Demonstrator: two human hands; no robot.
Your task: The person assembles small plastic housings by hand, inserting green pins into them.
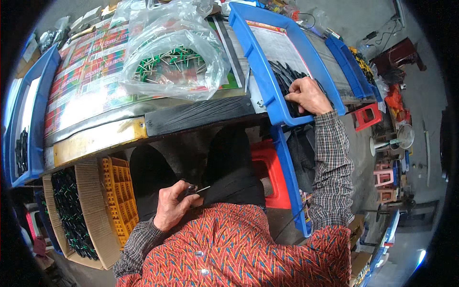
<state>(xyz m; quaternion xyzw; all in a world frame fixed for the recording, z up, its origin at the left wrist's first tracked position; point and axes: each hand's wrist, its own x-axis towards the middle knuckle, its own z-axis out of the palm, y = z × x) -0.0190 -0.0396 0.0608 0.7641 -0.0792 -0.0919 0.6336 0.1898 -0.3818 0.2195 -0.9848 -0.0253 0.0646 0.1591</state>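
Over my lap, my left hand [173, 204] is closed around a small black piece with a thin metal shaft [202, 189], which looks like a small screwdriver; the shaft points right. My right hand [308, 94] reaches into the near end of a blue tray [271, 98], its fingers bent together among slender black pieces [282, 76]. Whatever sits between those fingertips is hidden. Between the hands' sides of the bench lies a clear plastic bag [205, 81], open toward me, holding many metal shafts with green ends [174, 61].
Another blue tray [36, 162] at the bench's left edge holds a few black pieces. Below it stand a cardboard box [91, 210] of black-and-green pieces and a yellow crate [119, 191]. A red stool [275, 177] is under the bench; a further blue tray [349, 71] lies right.
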